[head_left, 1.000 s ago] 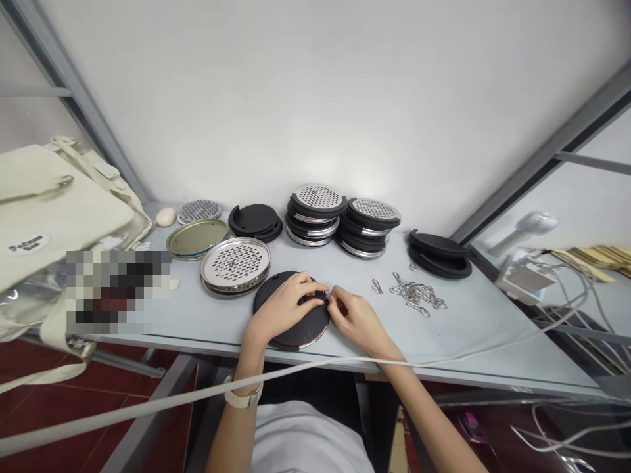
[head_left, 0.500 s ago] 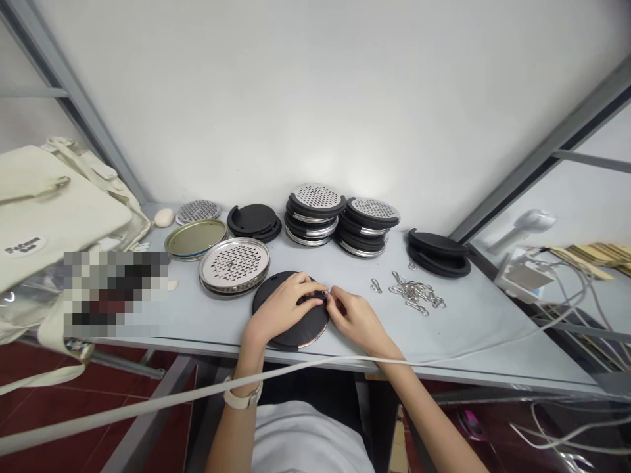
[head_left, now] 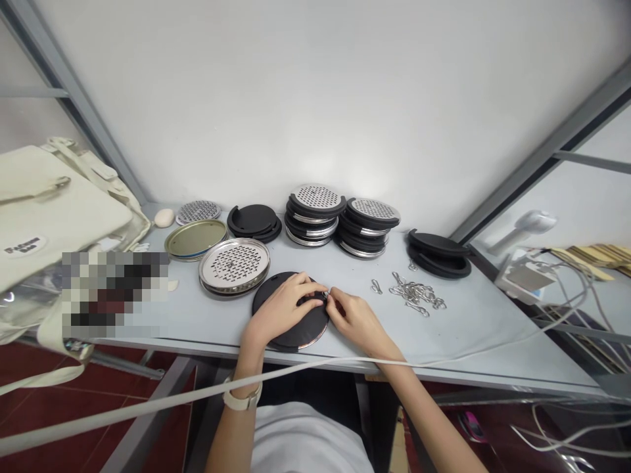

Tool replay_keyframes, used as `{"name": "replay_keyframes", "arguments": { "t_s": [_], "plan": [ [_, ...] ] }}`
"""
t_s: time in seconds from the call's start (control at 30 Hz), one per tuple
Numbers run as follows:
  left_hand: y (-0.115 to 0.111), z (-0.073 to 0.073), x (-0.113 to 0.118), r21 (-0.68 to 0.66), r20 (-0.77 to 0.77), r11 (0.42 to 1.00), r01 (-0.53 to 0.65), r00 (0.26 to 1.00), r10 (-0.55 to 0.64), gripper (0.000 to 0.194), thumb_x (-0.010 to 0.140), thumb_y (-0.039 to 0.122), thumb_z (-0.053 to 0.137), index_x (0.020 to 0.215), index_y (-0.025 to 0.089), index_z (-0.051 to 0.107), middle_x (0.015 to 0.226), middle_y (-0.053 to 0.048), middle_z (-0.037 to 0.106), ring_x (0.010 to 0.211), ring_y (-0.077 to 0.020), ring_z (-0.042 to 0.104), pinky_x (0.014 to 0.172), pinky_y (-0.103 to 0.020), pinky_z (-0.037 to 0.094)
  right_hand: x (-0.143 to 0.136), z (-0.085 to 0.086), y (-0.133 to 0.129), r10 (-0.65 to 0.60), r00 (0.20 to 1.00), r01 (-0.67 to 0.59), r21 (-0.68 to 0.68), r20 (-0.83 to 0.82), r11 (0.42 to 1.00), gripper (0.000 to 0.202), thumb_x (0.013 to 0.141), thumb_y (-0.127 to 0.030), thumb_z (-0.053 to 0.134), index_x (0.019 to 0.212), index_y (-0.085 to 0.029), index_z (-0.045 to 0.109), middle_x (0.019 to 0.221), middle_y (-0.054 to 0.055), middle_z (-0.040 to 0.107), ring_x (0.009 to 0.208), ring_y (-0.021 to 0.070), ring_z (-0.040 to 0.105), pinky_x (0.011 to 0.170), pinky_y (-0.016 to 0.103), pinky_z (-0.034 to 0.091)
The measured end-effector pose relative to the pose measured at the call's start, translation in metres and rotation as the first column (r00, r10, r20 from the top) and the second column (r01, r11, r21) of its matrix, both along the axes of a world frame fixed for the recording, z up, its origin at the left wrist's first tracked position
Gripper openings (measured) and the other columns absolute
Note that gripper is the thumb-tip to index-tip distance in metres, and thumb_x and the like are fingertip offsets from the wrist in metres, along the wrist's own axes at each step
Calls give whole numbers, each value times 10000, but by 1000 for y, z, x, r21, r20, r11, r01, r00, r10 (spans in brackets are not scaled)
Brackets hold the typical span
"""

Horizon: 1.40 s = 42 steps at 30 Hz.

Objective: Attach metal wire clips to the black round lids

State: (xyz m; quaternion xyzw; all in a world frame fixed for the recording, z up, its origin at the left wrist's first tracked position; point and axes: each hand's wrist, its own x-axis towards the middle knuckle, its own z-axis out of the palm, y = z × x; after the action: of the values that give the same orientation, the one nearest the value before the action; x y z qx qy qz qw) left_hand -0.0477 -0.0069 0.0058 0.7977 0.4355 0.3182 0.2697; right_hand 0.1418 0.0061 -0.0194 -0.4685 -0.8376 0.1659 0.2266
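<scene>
A round black disc (head_left: 310, 330) with a shiny strip along its lower right edge lies flat near the front of the table. My left hand (head_left: 284, 305) rests over it, palm down, its thumb and fingers reaching to the disc's right rim and holding it. At that rim my right hand (head_left: 351, 314) pinches a small metal clip (head_left: 326, 295), mostly hidden by the fingertips. Both hands meet there, almost touching. Right of them lies a pile of silver metal clips (head_left: 418, 291), with one loose clip (head_left: 376, 286) beside it.
Behind my hands stand two stacks of black discs with perforated metal plates (head_left: 318, 197) (head_left: 373, 209). To the left are a perforated metal plate (head_left: 235, 264), a gold lid (head_left: 197, 238) and black discs (head_left: 254, 220). More black discs (head_left: 438, 249) sit right. A white cable (head_left: 197, 389) crosses in front.
Almost nothing differs. Both hands stay at the disc's right rim, with only a slight shift of the fingertips around the clip.
</scene>
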Motion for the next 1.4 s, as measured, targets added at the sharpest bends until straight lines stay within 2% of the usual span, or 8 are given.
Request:
{"name": "replay_keyframes", "arguments": {
  "t_s": [0.27, 0.47, 0.67, 0.97, 1.4],
  "plan": [
    [0, -1, 0, -8, 2, 1000, -11, 1000, 11, 270, 927, 260, 495, 1165, 261, 623, 1012, -36, 575, 997, -181, 544, 945, -338, 419, -2, 4, -2, -4, 1000, 4, -5, 31, 1000, 155, 899, -198, 385, 779, -208, 482, 630, -10, 565, 536, 133, 495, 553, 230, 295],
    [-1, -1, 1, -10, -13, 1000, -30, 999, 30, 271, 919, 245, 499, 1164, 263, 613, 1021, -33, 568, 993, -177, 545, 943, -332, 421, -1, 4, -2, 5, 1000, -5, -20, 23, 1000, 188, 931, -220, 359, 788, -209, 480, 632, -11, 564, 535, 135, 503, 547, 232, 302],
    [-2, 0, 0, -1, -33, 999, -39, 999, 39, 194, 908, 257, 511, 1076, 231, 605, 964, -25, 565, 947, -177, 537, 904, -333, 436, 0, 1, 0, 8, 999, -8, 11, 50, 1000, 245, 972, -255, 309, 820, -207, 494, 666, 10, 592, 571, 149, 538, 566, 241, 320],
    [-2, 0, 0, -35, -9, 998, -42, 999, 42, 207, 900, 278, 534, 1096, 251, 595, 977, -15, 559, 947, -170, 538, 918, -327, 428, -1, 2, -1, 17, 999, -17, -5, 45, 1000, 199, 948, -231, 355, 794, -206, 478, 653, -3, 570, 568, 139, 521, 567, 241, 313],
    [-1, 0, -1, -12, -21, 1000, -26, 999, 26, 280, 922, 241, 486, 1180, 266, 590, 996, -28, 559, 1000, -181, 541, 929, -330, 419, -1, 2, -2, 19, 999, -19, -8, 40, 1000, 195, 953, -243, 345, 827, -200, 488, 667, 1, 579, 580, 140, 529, 576, 237, 319]
  ]
}}
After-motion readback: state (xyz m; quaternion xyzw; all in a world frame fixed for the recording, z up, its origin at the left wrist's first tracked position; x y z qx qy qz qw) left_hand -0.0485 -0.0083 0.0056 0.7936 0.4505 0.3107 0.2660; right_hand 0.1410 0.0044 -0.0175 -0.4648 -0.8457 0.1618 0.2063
